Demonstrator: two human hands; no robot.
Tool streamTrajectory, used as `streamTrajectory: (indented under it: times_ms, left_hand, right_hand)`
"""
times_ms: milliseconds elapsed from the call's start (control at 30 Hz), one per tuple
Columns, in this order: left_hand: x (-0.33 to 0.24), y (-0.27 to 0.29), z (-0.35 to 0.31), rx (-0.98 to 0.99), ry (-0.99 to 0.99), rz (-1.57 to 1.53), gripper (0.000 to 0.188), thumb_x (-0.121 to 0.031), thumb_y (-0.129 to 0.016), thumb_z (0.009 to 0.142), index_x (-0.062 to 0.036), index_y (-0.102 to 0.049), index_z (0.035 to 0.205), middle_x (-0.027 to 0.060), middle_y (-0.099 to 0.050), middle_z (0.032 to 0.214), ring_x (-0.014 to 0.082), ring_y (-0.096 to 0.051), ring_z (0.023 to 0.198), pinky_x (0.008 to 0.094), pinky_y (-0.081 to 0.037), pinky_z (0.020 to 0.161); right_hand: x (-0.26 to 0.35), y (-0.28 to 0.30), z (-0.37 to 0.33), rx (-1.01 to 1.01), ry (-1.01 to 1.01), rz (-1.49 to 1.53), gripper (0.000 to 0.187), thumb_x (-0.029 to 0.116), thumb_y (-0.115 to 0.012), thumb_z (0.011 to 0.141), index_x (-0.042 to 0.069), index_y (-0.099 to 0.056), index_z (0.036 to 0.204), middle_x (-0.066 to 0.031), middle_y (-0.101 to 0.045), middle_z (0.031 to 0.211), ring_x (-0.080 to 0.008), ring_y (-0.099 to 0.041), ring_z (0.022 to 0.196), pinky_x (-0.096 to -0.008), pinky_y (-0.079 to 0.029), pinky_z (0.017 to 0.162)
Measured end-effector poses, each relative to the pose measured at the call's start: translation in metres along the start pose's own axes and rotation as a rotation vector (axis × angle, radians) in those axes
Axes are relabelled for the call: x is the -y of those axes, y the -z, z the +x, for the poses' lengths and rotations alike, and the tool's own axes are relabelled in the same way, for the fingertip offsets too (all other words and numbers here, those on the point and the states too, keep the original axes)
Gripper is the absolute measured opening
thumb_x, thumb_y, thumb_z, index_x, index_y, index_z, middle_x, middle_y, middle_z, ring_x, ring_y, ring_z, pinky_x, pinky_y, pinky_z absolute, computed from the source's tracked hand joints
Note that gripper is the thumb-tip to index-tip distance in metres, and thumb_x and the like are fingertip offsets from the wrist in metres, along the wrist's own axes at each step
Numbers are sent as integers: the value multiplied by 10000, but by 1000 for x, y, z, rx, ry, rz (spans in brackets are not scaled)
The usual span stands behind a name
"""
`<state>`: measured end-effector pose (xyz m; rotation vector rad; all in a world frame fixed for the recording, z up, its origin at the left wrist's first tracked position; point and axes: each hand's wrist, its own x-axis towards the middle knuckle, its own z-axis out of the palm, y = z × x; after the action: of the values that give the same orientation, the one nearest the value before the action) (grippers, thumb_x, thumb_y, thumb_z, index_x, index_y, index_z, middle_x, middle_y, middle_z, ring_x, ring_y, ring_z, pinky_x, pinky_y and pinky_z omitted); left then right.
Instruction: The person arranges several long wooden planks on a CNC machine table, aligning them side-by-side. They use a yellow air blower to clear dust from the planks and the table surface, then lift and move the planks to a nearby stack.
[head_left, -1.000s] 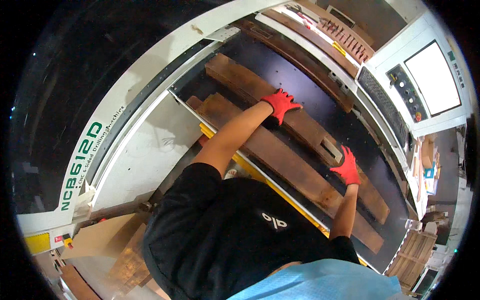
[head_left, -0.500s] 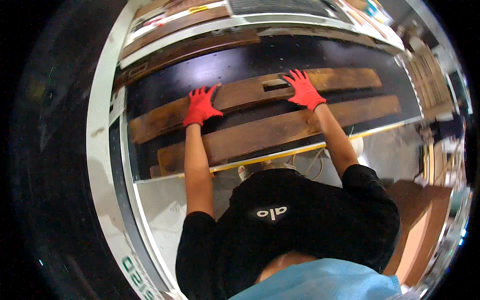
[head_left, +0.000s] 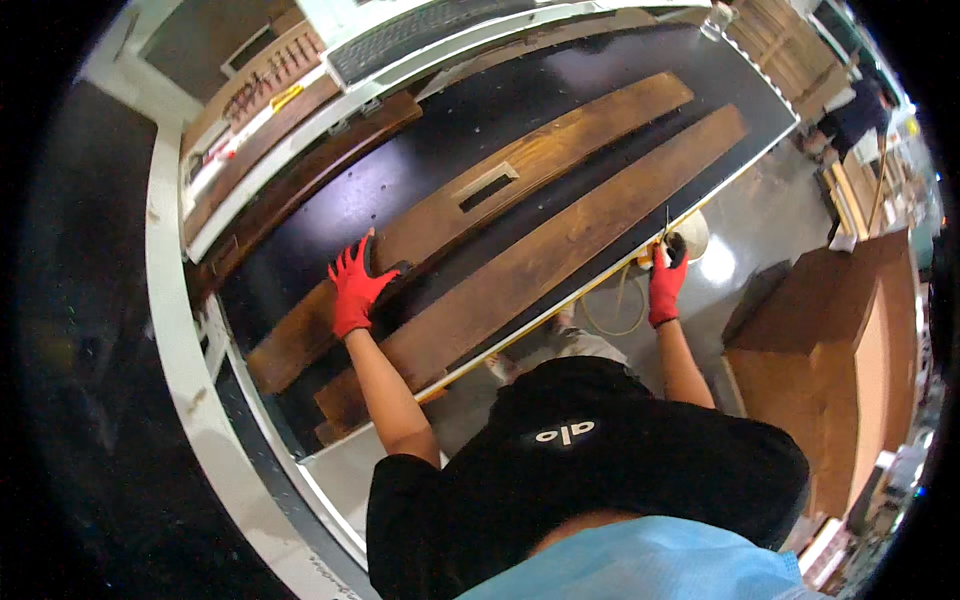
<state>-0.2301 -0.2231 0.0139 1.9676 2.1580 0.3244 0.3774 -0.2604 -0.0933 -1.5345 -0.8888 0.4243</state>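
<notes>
My left hand [head_left: 360, 290], in a red glove with dark fingertips, lies with fingers spread on the far brown wooden board [head_left: 560, 135]. That board has a rectangular slot through it. A second wooden board [head_left: 560, 235] lies alongside, nearer to me, on the black tabletop [head_left: 330, 210]. At the table's near edge, to the right, my gloved right hand [head_left: 668, 280] is closed around a small object [head_left: 646, 256] with orange and pale parts. A thin tip stands up beside it. The fingers hide most of it, so its kind is unclear.
A thin hose [head_left: 610, 328] loops below the near edge, beside a pale round container [head_left: 692, 238]. Along the far side runs a rack [head_left: 265, 115] with tools. A large brown wooden cabinet [head_left: 820, 370] stands to the right. Another person [head_left: 850, 118] is at the far right.
My right hand has left the far board and moved down to the table's near edge, closing on something. The left stays on the board. The whole view has turned.
</notes>
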Motion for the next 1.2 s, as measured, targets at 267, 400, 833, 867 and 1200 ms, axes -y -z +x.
streamTrajectory:
  times_ms: [267, 400, 833, 867, 1200]
  left_hand:
    - [-153, -2, 93, 111, -95, -97, 788, -487, -717, 879, -131, -458, 1533, 191, -556, 1484, 387, -532, 1347, 471, -420, 1129]
    - [-195, -37, 140, 145, -177, 5, 820, -484, -734, 821, -89, -497, 1500, 209, -581, 1451, 397, -566, 1307, 470, -464, 1088]
    - [-235, -81, 161, 52, -9, 40, 703, -449, -810, 706, -124, -662, 1312, 149, -684, 1285, 336, -630, 1210, 436, -509, 1011]
    - [-238, -82, 161, 36, -12, 75, 681, -436, -813, 703, -125, -674, 1293, 146, -690, 1269, 337, -633, 1199, 438, -513, 1002]
    - [-224, -88, 160, 15, -75, 106, 732, -454, -830, 728, -131, -643, 1358, 145, -641, 1389, 325, -616, 1261, 420, -494, 1063]
  right_hand:
    - [-147, 6, 54, 257, -493, 396, 556, 141, -782, 889, 3, -568, 1383, -95, -680, 1219, -188, -661, 1057, -309, -562, 851]
    - [-146, -1, 57, 289, -432, 242, 424, 187, -802, 889, -1, -676, 1247, -55, -728, 1061, -154, -678, 892, -329, -552, 757]
    - [12, 153, 272, 131, -425, 402, 469, 452, -579, 1046, 87, -574, 1340, -97, -734, 1089, -192, -714, 895, -306, -549, 714]
    - [9, 153, 295, 249, -449, 232, 458, 445, -578, 1048, 80, -580, 1325, -88, -740, 1060, -192, -714, 875, -308, -552, 722]
    - [138, -24, 167, 1402, -150, -149, 478, 409, -708, 949, 41, -644, 1248, -174, -727, 1065, -263, -712, 887, -395, -558, 751]
